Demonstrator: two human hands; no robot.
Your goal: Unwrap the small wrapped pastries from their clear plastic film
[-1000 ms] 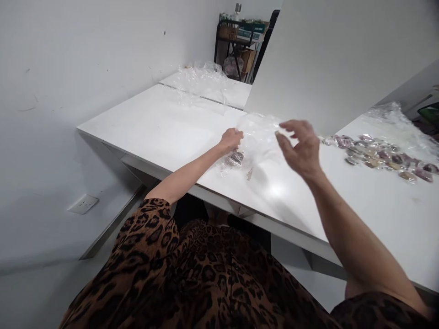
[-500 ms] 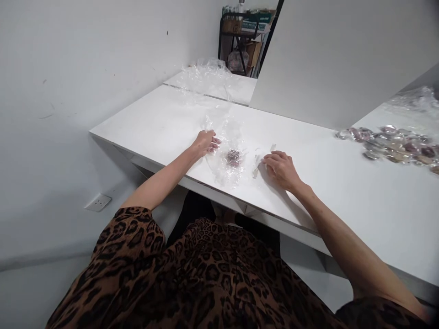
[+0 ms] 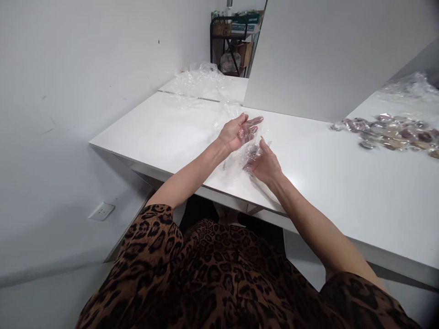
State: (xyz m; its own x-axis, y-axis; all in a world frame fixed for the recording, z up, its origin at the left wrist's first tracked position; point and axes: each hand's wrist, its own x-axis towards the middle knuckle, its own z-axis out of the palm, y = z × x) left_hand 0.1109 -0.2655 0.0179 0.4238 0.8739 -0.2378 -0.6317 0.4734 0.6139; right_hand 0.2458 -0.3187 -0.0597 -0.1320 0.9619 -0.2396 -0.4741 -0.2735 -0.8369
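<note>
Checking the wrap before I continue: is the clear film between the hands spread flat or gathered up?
Gathered up: the clear film is bunched and creased between the left hand and right hand, not lying flat.

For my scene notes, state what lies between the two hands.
In the head view, clear plastic film lies between the left hand and right hand, with a small dark piece in it.

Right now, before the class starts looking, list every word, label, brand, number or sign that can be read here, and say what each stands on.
No text can be read.
Green-and-white box on the black rack: small marks, too blurred to read.
Brown box beside it: a dark mark, unreadable.
Clear plastic film at the left hand and right hand: no lettering visible.
</note>
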